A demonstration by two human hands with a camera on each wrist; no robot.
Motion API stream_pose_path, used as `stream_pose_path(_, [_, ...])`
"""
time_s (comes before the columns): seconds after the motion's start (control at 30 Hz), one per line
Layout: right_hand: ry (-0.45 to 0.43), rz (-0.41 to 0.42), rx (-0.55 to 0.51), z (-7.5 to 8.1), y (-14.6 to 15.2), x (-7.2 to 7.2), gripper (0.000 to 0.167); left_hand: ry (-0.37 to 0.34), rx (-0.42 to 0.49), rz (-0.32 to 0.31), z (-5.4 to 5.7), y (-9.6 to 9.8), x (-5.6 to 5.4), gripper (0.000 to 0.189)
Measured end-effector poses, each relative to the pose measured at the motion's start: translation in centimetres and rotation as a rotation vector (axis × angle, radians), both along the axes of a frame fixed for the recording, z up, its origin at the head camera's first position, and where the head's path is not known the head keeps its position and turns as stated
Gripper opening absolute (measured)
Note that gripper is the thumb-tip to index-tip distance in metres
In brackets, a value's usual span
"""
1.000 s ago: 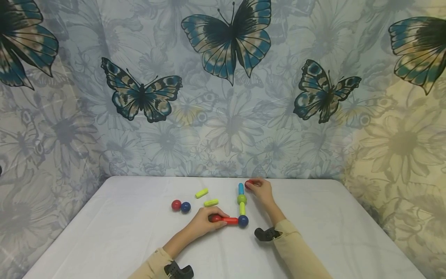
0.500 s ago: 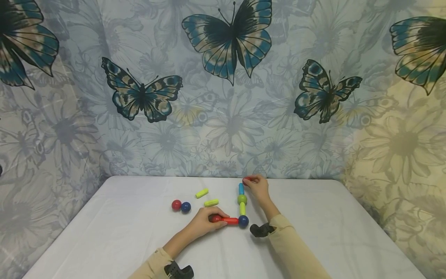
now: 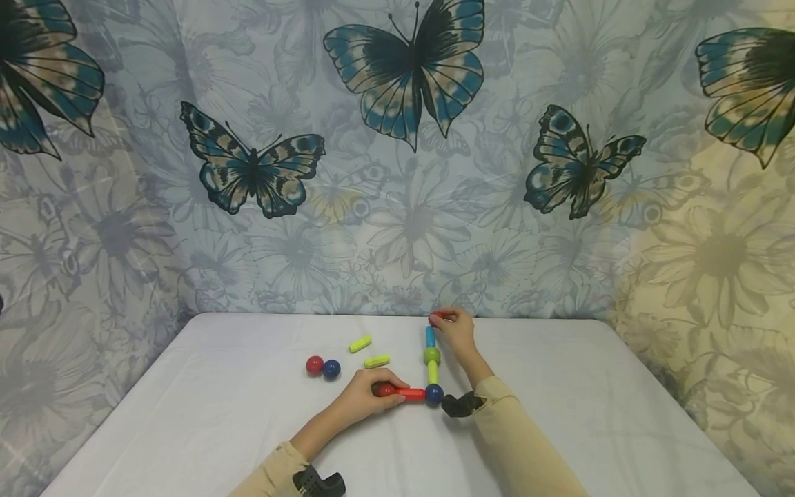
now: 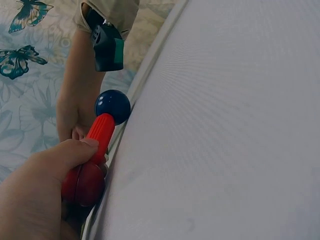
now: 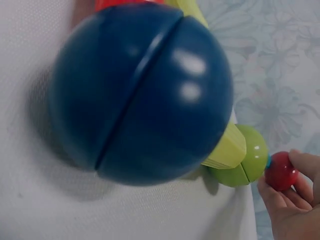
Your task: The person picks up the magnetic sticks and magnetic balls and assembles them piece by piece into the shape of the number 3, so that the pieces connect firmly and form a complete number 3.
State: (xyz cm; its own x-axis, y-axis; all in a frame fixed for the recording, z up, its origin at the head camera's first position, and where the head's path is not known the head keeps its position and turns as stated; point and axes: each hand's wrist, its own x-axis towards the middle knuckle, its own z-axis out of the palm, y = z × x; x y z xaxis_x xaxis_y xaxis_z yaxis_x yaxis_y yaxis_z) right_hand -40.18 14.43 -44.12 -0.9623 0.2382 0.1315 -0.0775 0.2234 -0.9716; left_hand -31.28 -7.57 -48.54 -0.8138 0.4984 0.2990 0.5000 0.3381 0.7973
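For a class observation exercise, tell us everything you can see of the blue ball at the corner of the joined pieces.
The blue ball is dark, round and glossy, apparently plastic, with a seam across it. It appears to rest on the white tabletop. In the head view, a red rod meets it from the left and a yellow-green rod from the far side. Neither the left hand nor the right hand touches it.
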Motion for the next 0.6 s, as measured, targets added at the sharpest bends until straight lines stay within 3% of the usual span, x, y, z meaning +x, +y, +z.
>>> stream_pose_path(0.6, [-0.042,-0.021,-0.013,-0.94,-0.67,-0.89,0.031,-0.016,0.015,-0.012,0.02,-0.09,0.09,0.019])
